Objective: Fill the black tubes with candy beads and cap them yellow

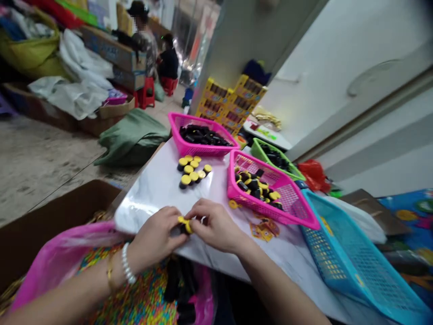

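Piece (187, 226), yellow-black | between both hands (159, 231) (214, 224) | near tabletop (155, 192) edge

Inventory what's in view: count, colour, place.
Table: 1, white, centre
Pink baskets: 2, pink, on table
Green basket: 1, green, right of centre
Blue basket: 1, blue, right
Standing pieces: about nine, yellow-topped black, table
Handled pieces: count unclear, yellow-black, near edge
Paper bits: several, orange, table's right
Packs: several, yellow, upper centre
Open bag: 1, pink, lower left
Bits: many, multicoloured, in open bag
Sack: 1, green, floor
Red bag: 1, red, right
Stools: two, red, background
People: two, grey, black tops, background
Boxes: several, brown, left
Left hand: 1, on handled pieces
Right hand: 1, on handled pieces
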